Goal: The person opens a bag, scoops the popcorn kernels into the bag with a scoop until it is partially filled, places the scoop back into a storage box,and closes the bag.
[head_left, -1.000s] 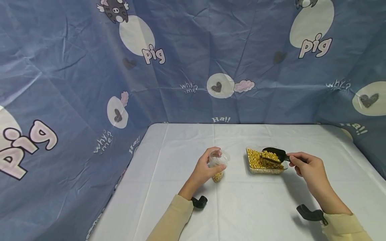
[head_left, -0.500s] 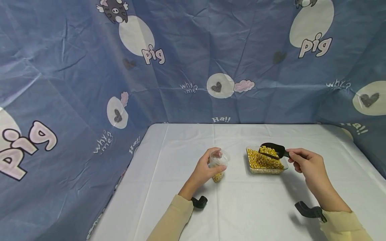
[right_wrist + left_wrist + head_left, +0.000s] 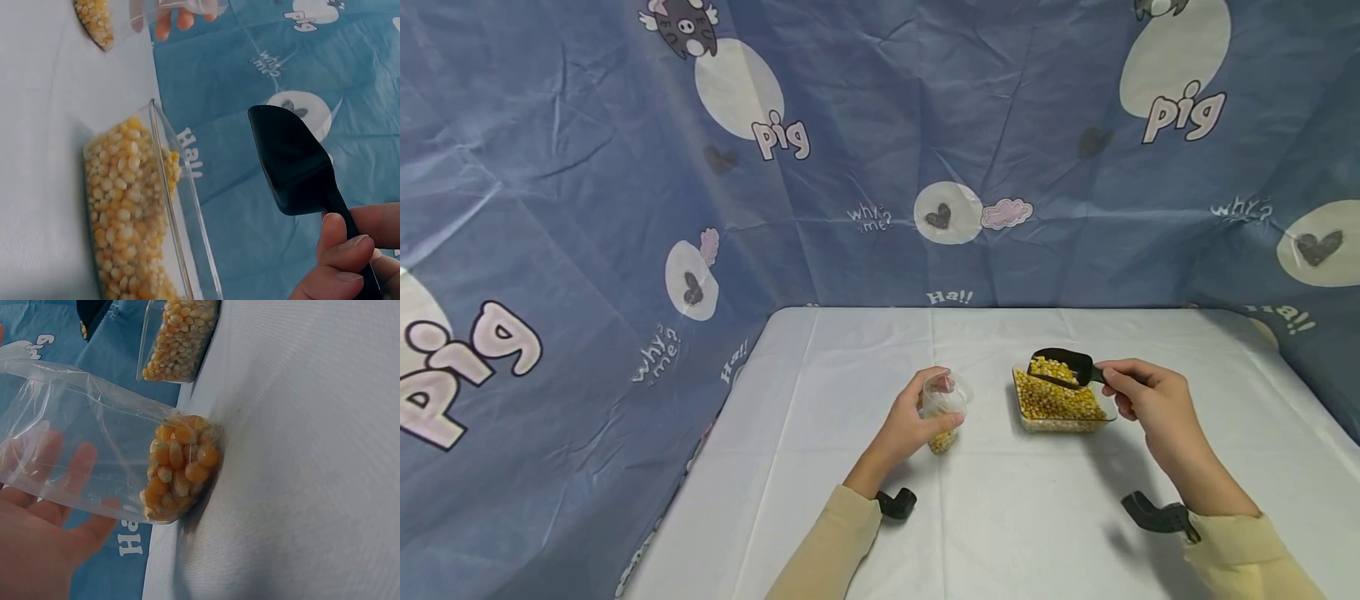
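Note:
My left hand [image 3: 917, 421] holds a clear plastic bag [image 3: 81, 406] upright, fingers and thumb curled round its upper part. Corn kernels [image 3: 178, 465] fill the bottom of the bag, which rests on the table. In my right hand [image 3: 1153, 404] is the handle of a black scoop [image 3: 1078, 363], pinched between thumb and fingers. Kernels heap in the scoop's bowl in the head view; the right wrist view shows only its dark underside. Below the scoop stands a clear rectangular container [image 3: 175, 212] of corn kernels, and the scoop is raised above its rim.
A white cloth covers the table [image 3: 1000, 517]. Behind and to the left hangs a blue printed curtain [image 3: 850, 150]. A black wrist mount [image 3: 1153, 512] juts from the right sleeve, another mount [image 3: 897, 503] from the left.
My right hand has lifted the loaded scoop out of the corn and carried it up and to the left. My left hand and the bag have stayed in place.

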